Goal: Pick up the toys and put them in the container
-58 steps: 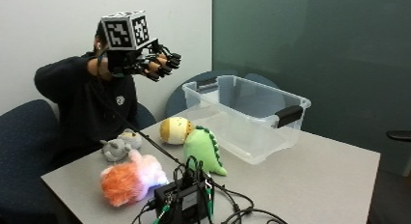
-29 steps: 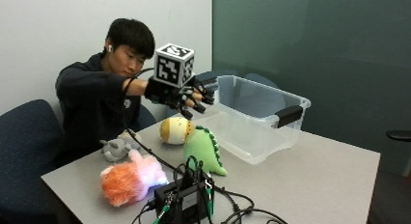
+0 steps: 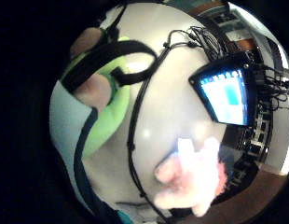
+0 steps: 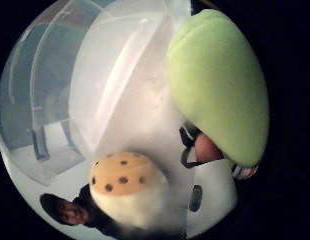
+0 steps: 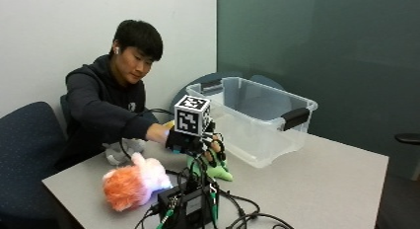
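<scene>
Nowhere readable writing, gloved right hand (image 5: 200, 147) gripping green plush (image 5: 216, 171), clear container (image 5: 259, 123) beside.

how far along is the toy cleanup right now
Nothing looks done yet: the clear container shows no toys inside. In hand: the gloved right hand is down on the green toy, whose green plush lies against the fingers in the palm views. Still on the table: the spotted yellow toy, the orange-pink fluffy toy and a grey toy.

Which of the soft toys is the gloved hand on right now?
The green toy beside the clear container; the right hand is on it. The orange-pink fluffy toy lies untouched.
</scene>
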Available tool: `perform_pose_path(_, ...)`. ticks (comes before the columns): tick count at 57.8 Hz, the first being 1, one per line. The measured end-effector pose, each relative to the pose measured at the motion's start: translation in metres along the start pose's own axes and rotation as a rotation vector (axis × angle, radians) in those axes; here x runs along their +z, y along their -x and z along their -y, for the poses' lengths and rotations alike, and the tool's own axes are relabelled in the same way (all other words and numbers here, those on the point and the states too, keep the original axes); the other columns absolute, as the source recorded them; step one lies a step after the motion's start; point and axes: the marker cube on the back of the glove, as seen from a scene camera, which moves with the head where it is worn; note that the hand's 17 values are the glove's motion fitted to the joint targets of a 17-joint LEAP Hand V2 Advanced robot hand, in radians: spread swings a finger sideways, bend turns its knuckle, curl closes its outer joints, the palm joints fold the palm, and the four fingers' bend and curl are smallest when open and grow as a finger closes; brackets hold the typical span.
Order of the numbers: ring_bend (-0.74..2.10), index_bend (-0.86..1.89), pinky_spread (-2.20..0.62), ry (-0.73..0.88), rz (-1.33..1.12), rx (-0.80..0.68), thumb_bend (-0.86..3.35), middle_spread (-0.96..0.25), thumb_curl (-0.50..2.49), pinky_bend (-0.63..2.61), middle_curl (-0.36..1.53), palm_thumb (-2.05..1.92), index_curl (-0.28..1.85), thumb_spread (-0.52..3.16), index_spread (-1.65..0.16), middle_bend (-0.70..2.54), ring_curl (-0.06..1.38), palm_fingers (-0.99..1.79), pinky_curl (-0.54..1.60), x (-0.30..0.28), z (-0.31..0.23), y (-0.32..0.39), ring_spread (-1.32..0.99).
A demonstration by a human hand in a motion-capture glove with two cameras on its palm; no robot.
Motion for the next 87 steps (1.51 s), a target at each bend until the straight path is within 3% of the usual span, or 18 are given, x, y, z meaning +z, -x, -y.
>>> perform_pose_path(7,0.91,0.13,-0.24,-0.083,0.059,0.016,0.23,-0.09,0.44,1.13,0.17,0.73,0.20,1.19,-0.30,0.32,0.35,0.71,0.38,-0.005,0.000,0.001,-0.20)
perform_pose_path(17,0.99,0.19,-0.33,-0.057,0.032,0.028,0.24,-0.17,0.56,1.11,0.26,0.86,0.23,0.88,-0.33,0.50,0.43,0.78,0.42,-0.048,-0.017,0.009,-0.36)
perform_pose_path(27,1.03,0.25,-0.36,-0.213,0.047,-0.024,0.23,-0.22,0.66,1.06,0.34,0.89,0.29,0.65,-0.37,0.64,0.48,0.79,0.43,-0.172,-0.042,0.027,-0.44)
perform_pose_path(33,1.05,0.30,-0.37,-0.334,0.115,-0.078,0.23,-0.24,0.72,1.07,0.39,0.89,0.33,0.54,-0.39,0.69,0.51,0.77,0.45,-0.246,-0.061,0.085,-0.46)
perform_pose_path(40,1.07,0.34,-0.37,-0.393,0.196,-0.134,0.23,-0.26,0.77,1.09,0.44,0.89,0.38,0.44,-0.42,0.73,0.53,0.74,0.47,-0.287,-0.060,0.139,-0.48)
perform_pose_path(45,1.09,0.37,-0.38,-0.365,0.310,-0.109,0.23,-0.26,0.80,1.10,0.47,0.88,0.42,0.38,-0.43,0.76,0.56,0.71,0.48,-0.298,-0.039,0.148,-0.48)
perform_pose_path(51,1.11,0.37,-0.38,-0.365,0.184,-0.162,0.22,-0.27,0.84,1.14,0.52,0.88,0.47,0.33,-0.44,0.77,0.58,0.67,0.50,-0.272,-0.033,0.200,-0.48)
perform_pose_path(57,1.12,0.30,-0.38,-0.320,0.192,-0.133,0.18,-0.26,0.86,1.20,0.54,0.84,0.50,0.33,-0.43,0.73,0.60,0.58,0.51,-0.250,-0.017,0.207,-0.46)
perform_pose_path(59,1.08,0.24,-0.36,-0.274,0.203,-0.150,0.16,-0.24,0.84,1.24,0.52,0.79,0.50,0.46,-0.40,0.64,0.58,0.48,0.51,-0.240,-0.014,0.211,-0.42)
perform_pose_path(62,0.85,0.27,-0.22,-0.215,0.192,-0.226,0.04,-0.16,0.76,1.23,0.47,0.60,0.54,0.65,-0.37,0.43,0.56,-0.21,0.55,-0.225,-0.017,0.223,-0.29)
perform_pose_path(65,0.56,0.19,-0.14,-0.204,0.258,-0.232,-0.07,-0.10,0.69,1.16,0.43,0.45,0.49,0.79,-0.34,0.35,0.48,-0.45,0.50,-0.227,-0.018,0.212,-0.20)
perform_pose_path(69,0.38,0.12,-0.07,-0.219,0.377,-0.122,-0.08,-0.05,0.62,1.06,0.39,0.30,0.42,0.91,-0.32,0.25,0.39,-0.38,0.44,-0.249,-0.010,0.155,-0.13)
perform_pose_path(78,0.23,0.13,0.02,-0.254,0.294,-0.059,-0.03,0.00,0.51,0.92,0.35,0.18,0.37,1.08,-0.30,0.15,0.31,-0.22,0.38,-0.252,-0.056,0.107,-0.04)
perform_pose_path(87,0.18,0.14,0.05,-0.207,0.217,0.261,-0.02,0.02,0.45,0.85,0.33,0.14,0.34,1.17,-0.29,0.15,0.30,-0.16,0.35,-0.230,-0.100,0.005,0.00)
